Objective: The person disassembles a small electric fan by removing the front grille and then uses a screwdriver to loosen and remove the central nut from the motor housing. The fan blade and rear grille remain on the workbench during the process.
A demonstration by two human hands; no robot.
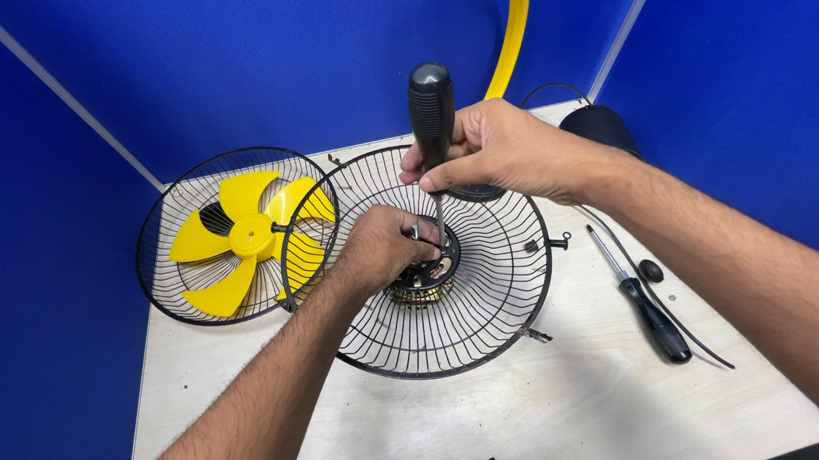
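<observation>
While the right hand (500, 152) is gripping the black handle of a screwdriver (431, 113) and standing it upright, its tip is going down into the hub of the rear fan guard (491, 292) lying on the table (538, 413). The left hand (387, 246) is pinching something small at that hub, seemingly steadying it. Judging by this, a centre screw is being worked; turning squarely looks needed next. Fingers are hiding the screw itself, and the motor underneath is barely showing.

Right hand (500, 152) around upright screwdriver (431, 113), left hand (382, 246) on grille hub (429, 275).
</observation>
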